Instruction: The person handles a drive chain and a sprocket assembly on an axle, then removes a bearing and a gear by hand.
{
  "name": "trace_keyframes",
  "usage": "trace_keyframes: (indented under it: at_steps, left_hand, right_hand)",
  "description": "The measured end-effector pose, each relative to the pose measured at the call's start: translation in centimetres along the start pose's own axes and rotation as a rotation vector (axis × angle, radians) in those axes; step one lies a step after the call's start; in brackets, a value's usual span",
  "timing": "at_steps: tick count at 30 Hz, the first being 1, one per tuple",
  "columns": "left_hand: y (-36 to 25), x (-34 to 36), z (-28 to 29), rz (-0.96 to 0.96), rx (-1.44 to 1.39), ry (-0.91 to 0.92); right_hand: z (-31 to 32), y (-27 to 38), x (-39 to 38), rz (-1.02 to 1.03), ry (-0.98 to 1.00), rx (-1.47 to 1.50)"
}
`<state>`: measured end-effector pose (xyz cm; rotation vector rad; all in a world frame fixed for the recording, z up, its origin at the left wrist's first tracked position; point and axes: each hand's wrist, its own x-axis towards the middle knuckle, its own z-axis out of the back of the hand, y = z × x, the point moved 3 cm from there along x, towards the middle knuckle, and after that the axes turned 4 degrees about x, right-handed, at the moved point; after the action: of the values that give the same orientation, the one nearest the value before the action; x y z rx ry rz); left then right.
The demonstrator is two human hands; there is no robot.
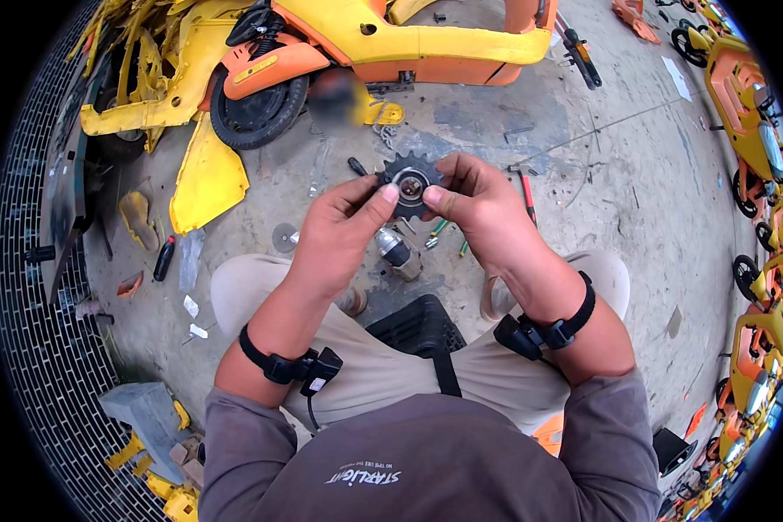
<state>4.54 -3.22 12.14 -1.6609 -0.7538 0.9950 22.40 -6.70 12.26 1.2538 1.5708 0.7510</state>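
Between my two hands is a dark toothed sprocket (412,186) with a round bearing-like centre, held up facing me. My left hand (346,219) grips its left rim, thumb on the front face. On the opposite rim, my right hand (477,205) pinches it with the thumb on the front and fingers curled behind. Below the sprocket, a power tool (399,254) with a silver head lies on the floor between my legs. Green-handled tools (438,230) lie just right of it. A red-handled tool (527,193) rests beyond my right wrist.
An orange-yellow scooter (391,52) lies ahead, its wheel (259,113) toward the left. Yellow body panels (207,178) are piled at the left. A red-black screwdriver (163,258) and a round disc (284,237) lie on the floor. Several scooters (748,113) line the right side.
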Motion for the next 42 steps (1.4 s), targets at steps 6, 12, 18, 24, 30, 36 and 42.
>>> trace_keyframes:
  at_steps: [6,12,18,24,30,36,42]
  left_hand:
    - [-1.0,-0.6,-0.6,-0.011,0.073,-0.029]
    - [-0.2,0.4,0.1,-0.019,0.009,-0.068]
    - [-0.1,0.4,-0.4,-0.005,-0.075,-0.081]
    - [-0.6,0.3,-0.3,-0.028,-0.006,-0.056]
    - [-0.6,0.3,-0.1,-0.037,0.030,-0.069]
    - [-0.2,0.1,-0.6,-0.065,0.084,-0.139]
    - [-0.2,0.0,-0.7,-0.122,0.169,-0.183]
  right_hand:
    - [-0.1,-0.1,-0.3,0.024,-0.034,-0.003]
    - [0.0,0.9,-0.1,-0.009,0.015,0.138]
    - [0.2,0.9,0.1,0.012,0.017,0.018]
    - [0.3,0.6,0.2,0.057,-0.009,-0.064]
    - [0.0,0.6,-0.2,0.084,-0.031,-0.095]
    - [0.1,0.2,0.2,0.088,-0.047,-0.123]
    - [0.4,-0.9,1.0,0.110,-0.078,-0.136]
